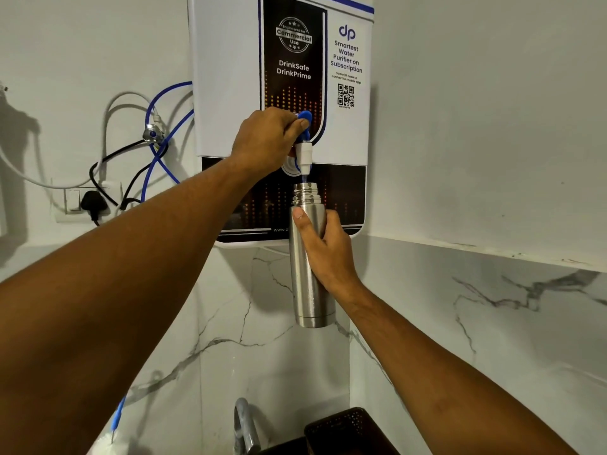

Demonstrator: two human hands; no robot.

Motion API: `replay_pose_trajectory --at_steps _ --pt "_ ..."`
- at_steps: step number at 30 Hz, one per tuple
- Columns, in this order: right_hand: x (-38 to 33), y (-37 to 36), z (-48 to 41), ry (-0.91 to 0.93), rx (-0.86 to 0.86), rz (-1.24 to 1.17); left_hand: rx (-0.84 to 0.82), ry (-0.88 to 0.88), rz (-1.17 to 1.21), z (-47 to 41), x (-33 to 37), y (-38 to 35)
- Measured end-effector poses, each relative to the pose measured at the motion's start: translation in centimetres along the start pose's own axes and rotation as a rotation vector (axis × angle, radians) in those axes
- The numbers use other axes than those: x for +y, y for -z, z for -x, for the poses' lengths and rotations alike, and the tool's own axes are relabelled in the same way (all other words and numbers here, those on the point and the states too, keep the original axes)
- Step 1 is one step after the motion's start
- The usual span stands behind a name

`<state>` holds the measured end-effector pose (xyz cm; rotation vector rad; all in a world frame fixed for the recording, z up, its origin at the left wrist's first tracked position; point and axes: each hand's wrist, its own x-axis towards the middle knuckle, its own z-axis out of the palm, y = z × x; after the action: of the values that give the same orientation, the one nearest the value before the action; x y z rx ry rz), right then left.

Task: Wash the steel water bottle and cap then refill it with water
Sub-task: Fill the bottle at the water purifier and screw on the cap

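The left hand (266,139) curls around the blue lever (304,117) of the wall-mounted water purifier (348,133), while the right hand (325,254) grips the steel bottle (303,290) around its upper body, holding it upright in the air with its open mouth just below the white spout (304,157). The refill step looks to be under way. The main risk is overflow: the bottle's walls hide the water level, so a late release of the lever would send water down the sides. The neck is narrow, so a small drift of the right hand would probably put water past the mouth. Droplets on the steel could make the grip slippery as the bottle gets heavier. The cap is not in view. To the left, 1 plug (93,201) and loose cables (157,149) sit on the wall, where splashes would be unwelcome. Below are a faucet (244,428) and a dark basket (348,428); nothing blocks the spout.
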<state>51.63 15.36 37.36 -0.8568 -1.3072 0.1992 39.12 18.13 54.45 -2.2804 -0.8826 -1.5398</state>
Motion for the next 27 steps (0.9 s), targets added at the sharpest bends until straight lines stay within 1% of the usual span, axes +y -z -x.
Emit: replay_pose_trajectory --at_steps 27 --pt "0.00 0.03 0.00 0.002 0.010 0.007 -0.010 -0.007 -0.017 0.17 0.17 0.07"
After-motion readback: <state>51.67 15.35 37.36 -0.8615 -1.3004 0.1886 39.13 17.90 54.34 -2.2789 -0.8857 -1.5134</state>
